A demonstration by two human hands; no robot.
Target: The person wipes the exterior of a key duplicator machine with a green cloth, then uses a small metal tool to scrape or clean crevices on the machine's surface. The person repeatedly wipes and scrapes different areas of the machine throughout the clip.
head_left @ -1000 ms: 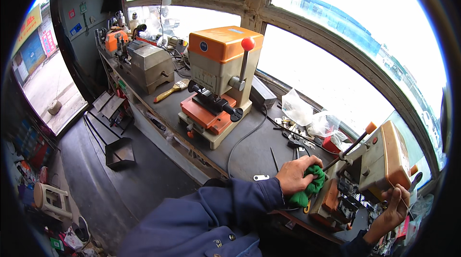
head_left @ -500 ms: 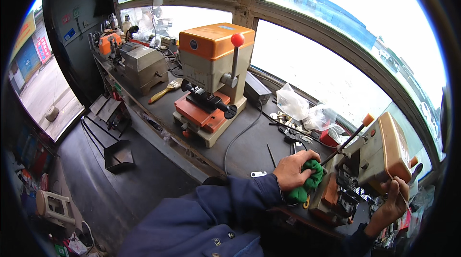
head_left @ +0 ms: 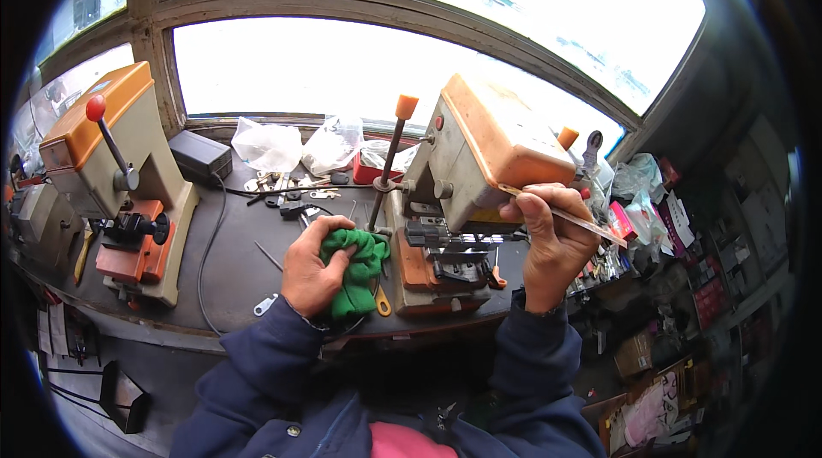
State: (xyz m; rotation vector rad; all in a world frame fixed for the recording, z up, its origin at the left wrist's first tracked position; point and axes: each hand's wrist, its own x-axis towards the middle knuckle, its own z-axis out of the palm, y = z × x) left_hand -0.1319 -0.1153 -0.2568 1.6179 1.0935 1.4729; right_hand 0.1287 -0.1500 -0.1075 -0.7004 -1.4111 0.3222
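Observation:
My left hand (head_left: pixel 308 271) is closed around a bunched green cloth (head_left: pixel 360 276), just left of an orange and beige key cutting machine (head_left: pixel 514 137). Between the thumb and fingers of my right hand (head_left: pixel 556 244) is a thin flat strip (head_left: pixel 591 226); its kind is unclear. One end of the strip meets the lower front corner of the machine's orange cover, though I cannot tell whether it presses there. Below the cover are the clamps (head_left: pixel 454 263) on an orange base. A lever (head_left: pixel 392 158) with an orange knob rises near the cloth.
A second key cutting machine (head_left: pixel 128 175) with a red-knobbed lever stands at the left. Several keys (head_left: pixel 278 187), plastic bags (head_left: pixel 267 145) and a black box (head_left: pixel 199 156) lie toward the window. A cable (head_left: pixel 224 227) crosses the bench. Packets and small parts crowd the right end.
The view has swung right, so the machine in front of me sits nearer the middle. My left hand keeps the green cloth and my right hand keeps the strip by the cover's corner.

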